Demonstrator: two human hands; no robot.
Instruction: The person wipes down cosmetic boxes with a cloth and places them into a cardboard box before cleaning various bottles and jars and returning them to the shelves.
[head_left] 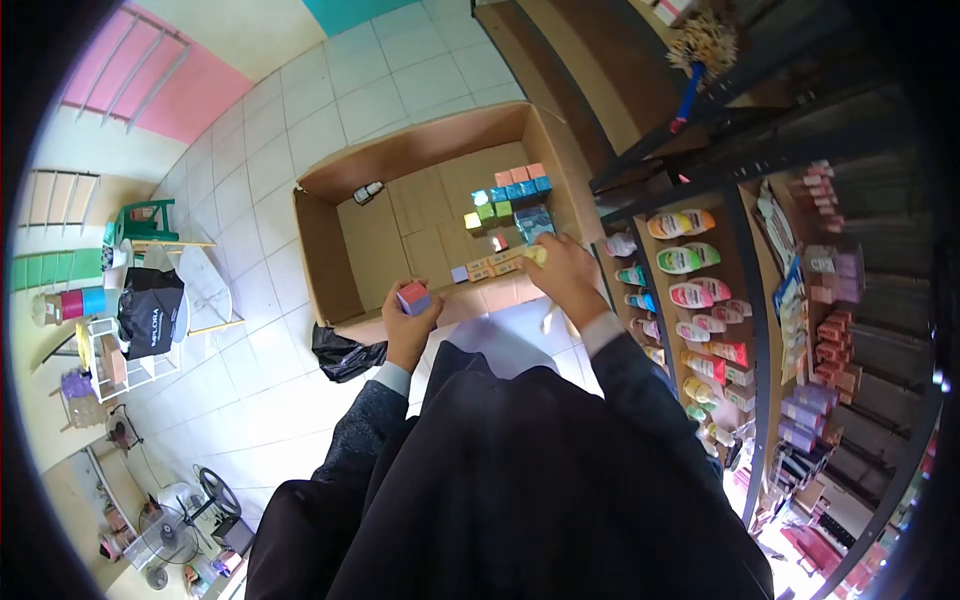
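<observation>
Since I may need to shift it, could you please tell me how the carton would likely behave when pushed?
The carton would probably resist tipping, given its broad base. Its cardboard walls may flex a little where pushed, since the top is open. The small boxes inside might slide or topple, as bare bottom lies beside them.

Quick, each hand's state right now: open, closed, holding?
Left hand: closed, holding a pink-and-blue box.
Right hand: at a yellow box; grip cannot be told.

You have a printed black bag (150,310) at left, a pink wall (205,75) far left, a blue-handled brush (702,50) far right.
</observation>
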